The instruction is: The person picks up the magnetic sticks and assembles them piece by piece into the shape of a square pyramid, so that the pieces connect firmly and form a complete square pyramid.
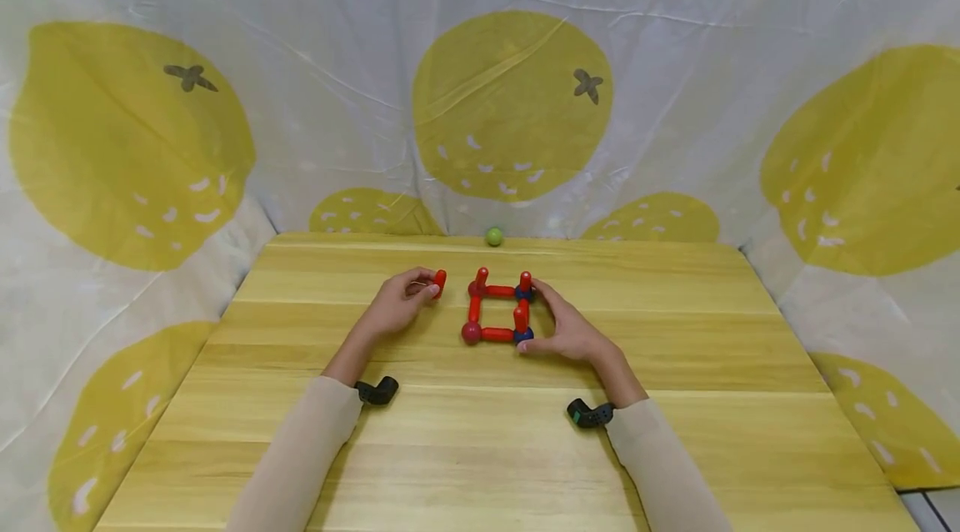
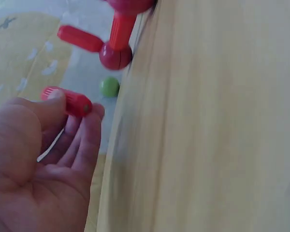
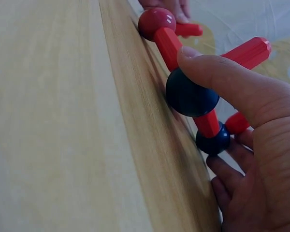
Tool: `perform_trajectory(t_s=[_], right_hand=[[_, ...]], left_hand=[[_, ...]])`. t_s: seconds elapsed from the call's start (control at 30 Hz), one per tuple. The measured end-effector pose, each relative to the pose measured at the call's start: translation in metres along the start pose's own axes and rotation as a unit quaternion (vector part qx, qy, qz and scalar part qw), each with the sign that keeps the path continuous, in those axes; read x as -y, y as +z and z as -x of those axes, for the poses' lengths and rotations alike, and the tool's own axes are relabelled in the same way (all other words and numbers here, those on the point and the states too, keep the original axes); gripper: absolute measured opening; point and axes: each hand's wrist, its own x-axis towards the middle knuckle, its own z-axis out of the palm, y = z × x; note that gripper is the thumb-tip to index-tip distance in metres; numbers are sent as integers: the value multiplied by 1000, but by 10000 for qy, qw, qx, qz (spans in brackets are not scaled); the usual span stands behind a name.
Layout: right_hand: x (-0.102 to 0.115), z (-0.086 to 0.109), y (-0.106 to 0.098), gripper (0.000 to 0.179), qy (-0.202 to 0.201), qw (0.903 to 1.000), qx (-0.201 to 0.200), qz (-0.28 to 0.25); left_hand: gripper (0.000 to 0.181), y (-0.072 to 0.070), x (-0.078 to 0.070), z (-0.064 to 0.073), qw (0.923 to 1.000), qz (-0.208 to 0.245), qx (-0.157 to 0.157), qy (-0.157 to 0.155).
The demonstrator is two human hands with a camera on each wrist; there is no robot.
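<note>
A square of red magnetic rods and balls [image 1: 498,334] lies on the table, with dark red balls [image 1: 471,333] at its left corners and dark blue balls [image 3: 192,93] at its right ones. Three red rods stand up from it, at the far left, far right and near right corners. Left of the square, my left hand [image 1: 397,303] pinches a loose red rod [image 2: 67,100] between thumb and fingers, apart from the square. My right hand [image 1: 573,333] holds the square's right side, thumb on the near blue ball and fingers at the far blue ball [image 3: 213,138].
A green ball [image 1: 493,237] sits at the table's back edge, against a lemon-print cloth [image 1: 675,123] that hangs behind and along both sides. Wooden tabletop [image 1: 480,449] extends around the square. Each wrist wears a black camera mount [image 1: 377,391].
</note>
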Motion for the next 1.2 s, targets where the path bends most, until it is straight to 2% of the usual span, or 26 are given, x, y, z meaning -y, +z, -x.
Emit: perform_trajectory(t_s=[0.13,0.33,0.6,0.77,0.93,1.07,1.2], right_hand=[[0,0,-1,122,-7,10000,-6,7],[1,0,-2,121,-74,9999,-38,58],[3,2,-2,121,-51,10000,-4,85],[2,3,-4,116,-381,9989,-110,-264],[-1,10,-8,93,-639,9954,-453,-549],[0,19,-11,56,-794,9927,-806,-410],[6,22,-6,32,-918,9916,-750,-523]], left_hand=[[30,14,-10,8,9983,320,397,295],[30,33,-22,15,9940,197,773,749],[30,47,-26,19,9933,-133,854,772],[32,49,-25,21,9947,-101,771,668],[34,50,-27,26,9968,135,614,495],[29,49,-29,29,9985,209,337,389],[26,50,-34,31,9990,56,129,413]])
